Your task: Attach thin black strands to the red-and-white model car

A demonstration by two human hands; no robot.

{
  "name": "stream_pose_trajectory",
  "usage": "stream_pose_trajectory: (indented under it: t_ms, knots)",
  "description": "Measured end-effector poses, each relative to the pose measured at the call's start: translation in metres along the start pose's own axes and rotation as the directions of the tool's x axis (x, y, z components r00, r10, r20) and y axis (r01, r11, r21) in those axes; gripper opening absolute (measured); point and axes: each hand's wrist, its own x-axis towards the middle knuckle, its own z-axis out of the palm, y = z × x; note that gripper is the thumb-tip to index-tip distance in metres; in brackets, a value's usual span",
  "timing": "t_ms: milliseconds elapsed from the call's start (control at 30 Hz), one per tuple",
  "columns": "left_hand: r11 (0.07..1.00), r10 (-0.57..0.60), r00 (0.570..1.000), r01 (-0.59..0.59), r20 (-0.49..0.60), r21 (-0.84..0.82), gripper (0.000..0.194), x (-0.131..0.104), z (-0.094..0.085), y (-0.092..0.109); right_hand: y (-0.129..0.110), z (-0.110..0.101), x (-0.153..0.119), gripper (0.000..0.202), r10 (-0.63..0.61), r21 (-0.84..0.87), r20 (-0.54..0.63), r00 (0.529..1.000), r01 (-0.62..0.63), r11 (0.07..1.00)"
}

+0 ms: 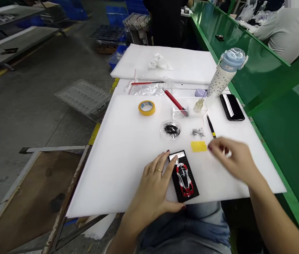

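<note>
1. The left hand (153, 183) was spread across the black base (178, 188), fingertips at its far end and thumb at its near edge, holding it. The red-and-white model car (184, 180) sat on that base, near the front edge of the white work surface (112, 158).
2. The right hand (234, 158) was blurred, thumb and index finger drawn close; whether they pinched anything, I could not tell.
3. Just beside its fingertips lay yellow tape pieces (199, 146), with black tweezers (211, 127) just beyond the hand.
4. Past the tape were loose black strands (197, 133); left of them, a round clear dish (162, 131) held more. Both lay between the base and a clear tray (179, 114).
5. The tray held a needle-tipped bottle (199, 105) and a slanting red tool (175, 101).
6. Left of it sat a yellow tape roll (151, 109).
7. A black phone (232, 107) and spotted drinking bottle (222, 79) crowded the right side, by the green partition (257, 46).
8. Farther out were 2 people, 1 in black (166, 21), 1 in a grey top (287, 31).
</note>
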Motion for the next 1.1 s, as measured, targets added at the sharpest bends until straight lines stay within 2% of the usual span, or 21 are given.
stream_pose_trajectory:
  t_ms: [67, 167, 267, 367, 500, 567, 633, 667, 733, 800, 867, 900, 1100]
  knots:
    - [1.0, 0.021, 1.0, -0.021, 0.02, -0.016, 0.128, 0.006, -0.003, -0.001, 0.02, -0.007, 0.044, 0.023, -0.022, -0.092, -0.19, 0.982, 0.005, 0.996]
    - [0.999, 0.011, 0.999, -0.009, 0.039, -0.048, 0.127, 0.012, -0.006, -0.002, 0.045, 0.002, 0.105, 0.024, -0.069, -0.205, -0.331, 0.941, 0.0, 0.979]
    - [0.998, -0.015, 0.999, 0.018, 0.048, -0.061, 0.128, 0.014, -0.006, -0.002, 0.056, 0.015, 0.142, 0.04, -0.131, -0.274, -0.366, 0.921, 0.028, 0.961]
    - [0.999, -0.013, 0.999, 0.015, 0.05, -0.049, 0.13, 0.012, -0.005, -0.003, 0.05, 0.014, 0.154, 0.044, -0.174, -0.349, -0.354, 0.919, 0.043, 0.936]
    - [1.0, -0.003, 0.999, 0.005, 0.048, -0.031, 0.132, 0.011, -0.006, -0.004, 0.022, -0.009, 0.132, 0.042, -0.24, -0.468, -0.285, 0.928, 0.084, 0.88]
    - [1.0, 0.001, 0.999, 0.0, 0.043, -0.012, 0.131, 0.012, -0.007, -0.003, 0.009, -0.014, 0.106, 0.035, -0.294, -0.416, -0.334, 0.895, 0.14, 0.899]
    - [1.0, 0.011, 1.0, -0.012, 0.027, 0.014, 0.129, 0.012, -0.008, -0.002, -0.002, -0.007, 0.072, 0.023, -0.247, -0.198, -0.514, 0.821, 0.167, 0.966]
    - [0.999, 0.018, 1.0, -0.019, 0.019, 0.026, 0.127, 0.012, -0.009, -0.001, -0.006, 0.001, 0.054, 0.018, -0.16, -0.029, -0.633, 0.757, 0.183, 0.983]
    - [0.999, 0.032, 0.999, -0.032, 0.002, 0.044, 0.125, 0.013, -0.009, 0.0, -0.011, 0.022, 0.017, 0.017, 0.115, 0.325, -0.699, 0.706, 0.171, 0.93]
    - [0.998, 0.042, 0.999, -0.041, -0.013, 0.055, 0.124, 0.013, -0.009, 0.0, -0.014, 0.045, -0.013, 0.021, 0.408, 0.651, -0.514, 0.754, 0.034, 0.758]
    - [0.997, 0.052, 0.998, -0.05, -0.025, 0.066, 0.124, 0.013, -0.009, 0.0, -0.014, 0.062, -0.033, 0.024, 0.574, 0.808, -0.317, 0.755, -0.102, 0.58]
    - [0.996, 0.054, 0.998, -0.052, -0.026, 0.072, 0.123, 0.013, -0.009, 0.0, -0.015, 0.067, -0.039, 0.024, 0.611, 0.834, -0.272, 0.743, -0.135, 0.536]
    - [0.996, 0.056, 0.998, -0.054, -0.023, 0.075, 0.115, 0.012, -0.01, 0.0, -0.015, 0.074, -0.046, 0.023, 0.608, 0.796, -0.278, 0.744, -0.176, 0.58]
